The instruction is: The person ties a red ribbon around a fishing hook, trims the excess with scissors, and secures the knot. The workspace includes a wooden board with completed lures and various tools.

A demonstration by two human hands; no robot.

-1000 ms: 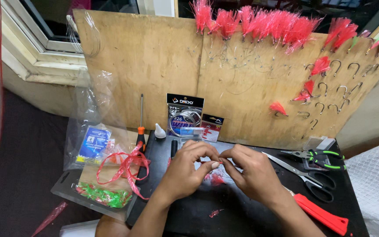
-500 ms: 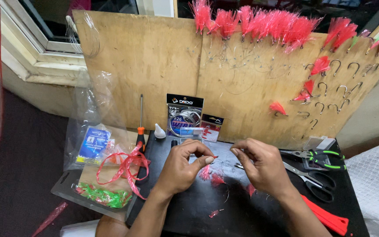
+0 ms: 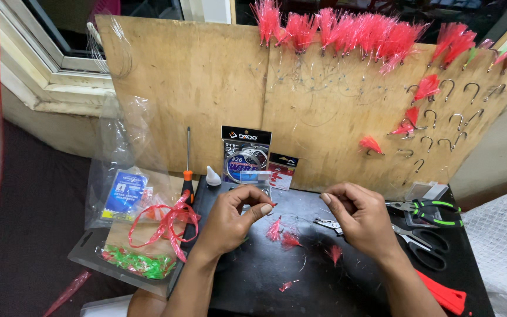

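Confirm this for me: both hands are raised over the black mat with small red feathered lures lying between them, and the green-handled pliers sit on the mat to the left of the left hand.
Not quite. The head view shows the green-handled pliers on the black mat to the right of the right hand, not left of the left hand. The rest holds: small red feathered lures lie between the hands.

Two hands (left (image 3: 230,220), right (image 3: 362,217)); four loose pink feather lures (image 3: 274,230); one screwdriver (image 3: 188,170); one pair of scissors (image 3: 421,246); one pair of pliers (image 3: 435,208).
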